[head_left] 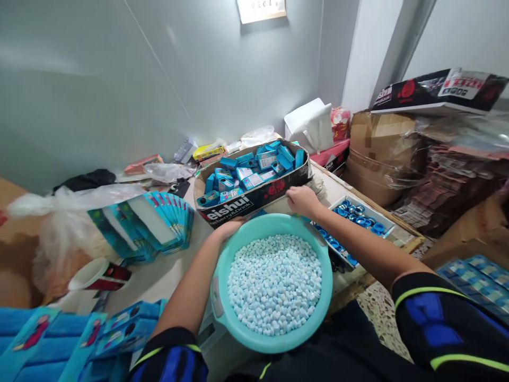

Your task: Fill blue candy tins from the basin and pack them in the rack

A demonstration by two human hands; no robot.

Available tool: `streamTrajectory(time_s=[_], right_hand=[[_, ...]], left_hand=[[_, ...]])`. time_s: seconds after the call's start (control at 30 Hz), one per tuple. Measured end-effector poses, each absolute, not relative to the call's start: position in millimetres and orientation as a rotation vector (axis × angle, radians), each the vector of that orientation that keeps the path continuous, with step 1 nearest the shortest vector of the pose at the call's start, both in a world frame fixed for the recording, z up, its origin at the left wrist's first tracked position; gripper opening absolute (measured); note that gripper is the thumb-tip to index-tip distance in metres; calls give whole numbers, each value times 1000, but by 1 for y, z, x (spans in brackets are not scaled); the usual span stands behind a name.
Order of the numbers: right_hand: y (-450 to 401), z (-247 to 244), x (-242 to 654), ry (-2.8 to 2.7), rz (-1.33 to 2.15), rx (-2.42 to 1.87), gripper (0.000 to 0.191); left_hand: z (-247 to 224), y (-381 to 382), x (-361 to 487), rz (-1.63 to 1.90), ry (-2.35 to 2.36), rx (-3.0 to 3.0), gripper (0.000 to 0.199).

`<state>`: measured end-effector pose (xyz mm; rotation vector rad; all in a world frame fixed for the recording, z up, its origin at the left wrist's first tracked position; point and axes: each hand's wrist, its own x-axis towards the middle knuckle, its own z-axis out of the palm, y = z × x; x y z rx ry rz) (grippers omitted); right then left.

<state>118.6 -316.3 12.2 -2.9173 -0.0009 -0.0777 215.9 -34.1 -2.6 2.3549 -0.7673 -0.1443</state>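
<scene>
Before the open carton (pixel 260 199), the turquoise basin (pixel 274 345) of tablets (pixel 274 281) is sitting; my curled right hand (pixel 303 200) and half-hidden left hand (pixel 229 229) are perhaps gripping, I cannot tell; my forearm (pixel 363 244) bumping could be causing spills.

My basin (pixel 274 344) is solid mint-teal with grey handles (pixel 216 297), and the tablets (pixel 276 286) in it are a mix of pale blue and white. Carton (pixel 258 200) behind the basin is black with white lettering and a red logo, and the little boxes (pixel 252 181) in it are bright blue with white panels. Right of the basin, the caps (pixel 360 220) are shiny blue, some with silver. Left of the basin, a red, black and white cup (pixel 105 277). My sleeves (pixel 431 318)? Black, royal blue blotches, neon yellow-green stripes.
</scene>
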Motion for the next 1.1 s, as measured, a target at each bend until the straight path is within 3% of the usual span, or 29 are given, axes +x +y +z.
streamTrajectory(time_s=[0.13,0.2,0.3,0.47,0.67,0.77,0.83,0.87,1.0,1.1], right_hand=[[-343,-19,115,143,277,-2873,43],[-346,-29,120,136,345,-2818,47],[-344,-37,126,68,341,-2731,36],[-336,-33,125,8,146,-2626,25],[-311,7,87,86,-438,-2485,22],[-281,34,54,-53,-611,-2293,38],[-255,46,33,-235,-551,-2135,51],[-242,49,23,-309,-478,-2059,55],[-202,45,5,-342,-286,-1780,42],[-194,30,12,-134,-186,-1517,43]], left_hand=[[-3,-37,223,-428,-648,2354,42],[5,-30,218,-449,-575,2369,50],[29,-17,189,-367,-478,2313,60],[59,-10,104,-249,-451,1966,46],[26,-28,41,143,-295,1897,37],[13,-32,37,314,-424,2019,63],[12,-30,39,358,-547,2038,85],[12,-28,39,349,-591,2034,85],[17,-18,36,163,-599,2104,53],[19,-15,32,210,-647,2166,44]])
